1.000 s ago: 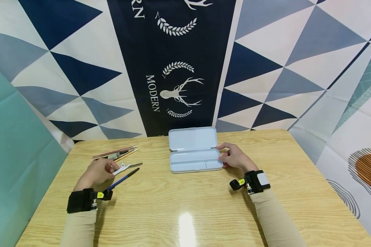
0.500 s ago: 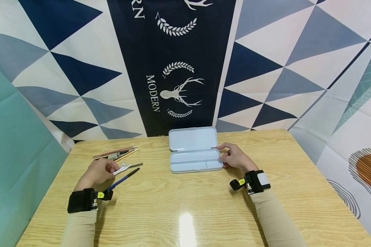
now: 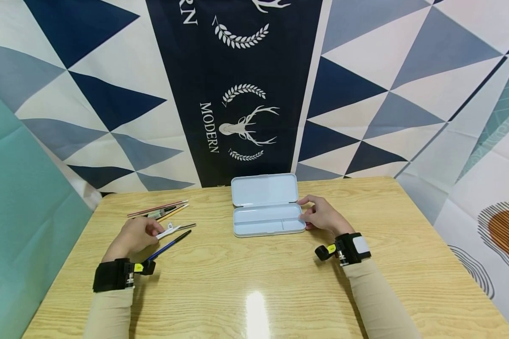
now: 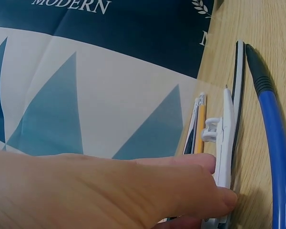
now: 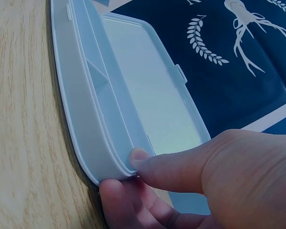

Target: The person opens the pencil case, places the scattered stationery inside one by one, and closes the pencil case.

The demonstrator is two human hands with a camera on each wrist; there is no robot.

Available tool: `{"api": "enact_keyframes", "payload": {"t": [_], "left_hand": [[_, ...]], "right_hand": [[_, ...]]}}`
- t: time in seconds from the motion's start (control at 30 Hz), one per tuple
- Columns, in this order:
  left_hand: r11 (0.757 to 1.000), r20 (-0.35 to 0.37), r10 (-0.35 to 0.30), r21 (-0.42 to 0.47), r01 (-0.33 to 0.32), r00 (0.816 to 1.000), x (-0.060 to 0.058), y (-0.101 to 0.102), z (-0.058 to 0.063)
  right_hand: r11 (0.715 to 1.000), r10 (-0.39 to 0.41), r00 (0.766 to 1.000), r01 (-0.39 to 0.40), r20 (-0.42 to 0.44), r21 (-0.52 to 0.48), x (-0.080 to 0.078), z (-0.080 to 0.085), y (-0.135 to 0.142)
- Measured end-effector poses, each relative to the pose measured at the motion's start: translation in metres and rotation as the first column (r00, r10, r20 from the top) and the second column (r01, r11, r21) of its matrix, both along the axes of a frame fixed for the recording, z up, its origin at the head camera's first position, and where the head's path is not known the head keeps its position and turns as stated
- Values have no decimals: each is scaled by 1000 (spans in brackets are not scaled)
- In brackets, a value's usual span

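Note:
In the head view my left hand (image 3: 135,235) is on the left of the table, pinching a white drawing compass (image 3: 168,231) between thumb and fingers. Its needle tip and small side clamp (image 4: 211,130) show in the left wrist view. Beside it lies a thin black-and-white striped stick (image 4: 239,71), then a blue pen (image 4: 275,152) with a black end. My right hand (image 3: 322,216) grips the right end of a light blue pencil case (image 3: 269,234), thumb over the rim and fingers outside. The case is open, its lid (image 3: 265,190) tilted back, with divided compartments bare.
Behind my left hand lie several slim items: reddish sticks (image 3: 152,210), a yellow pencil (image 3: 174,212) and a grey-green piece (image 3: 155,214). A patterned cloth (image 3: 250,94) hangs along the table's back edge. Wooden tabletop (image 3: 220,278) stretches between my arms.
The compass in my left hand has shifted very slightly. The right hand and the pencil case have stayed in place.

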State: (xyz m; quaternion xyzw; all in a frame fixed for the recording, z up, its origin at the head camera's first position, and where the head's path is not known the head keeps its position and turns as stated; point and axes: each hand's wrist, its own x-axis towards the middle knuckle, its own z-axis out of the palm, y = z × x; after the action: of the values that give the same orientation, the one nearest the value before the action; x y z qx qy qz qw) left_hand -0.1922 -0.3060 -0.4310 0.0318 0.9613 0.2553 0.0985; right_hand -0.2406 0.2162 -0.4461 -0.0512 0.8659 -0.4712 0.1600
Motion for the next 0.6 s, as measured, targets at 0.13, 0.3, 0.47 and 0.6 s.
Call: {"api": "enact_keyframes", "payload": {"t": [0.13, 0.3, 0.47, 0.6], "left_hand": [[1000, -1, -1, 0, 1, 1000, 0, 2, 1], [1000, -13, -11, -9, 11, 1000, 0, 4, 1], [1000, -17, -1, -13, 1, 1000, 0, 6, 1], [1000, -16, 4, -8, -4, 1000, 1, 7, 0]], "right_hand": [[1000, 3, 1000, -3, -3, -4, 1, 1, 1], [1000, 2, 1000, -2, -5, 0, -1, 0, 1], [1000, 3, 1000, -3, -5, 1, -1, -1, 1], [1000, -3, 1000, 3, -2, 4, -2, -2, 2]]}}
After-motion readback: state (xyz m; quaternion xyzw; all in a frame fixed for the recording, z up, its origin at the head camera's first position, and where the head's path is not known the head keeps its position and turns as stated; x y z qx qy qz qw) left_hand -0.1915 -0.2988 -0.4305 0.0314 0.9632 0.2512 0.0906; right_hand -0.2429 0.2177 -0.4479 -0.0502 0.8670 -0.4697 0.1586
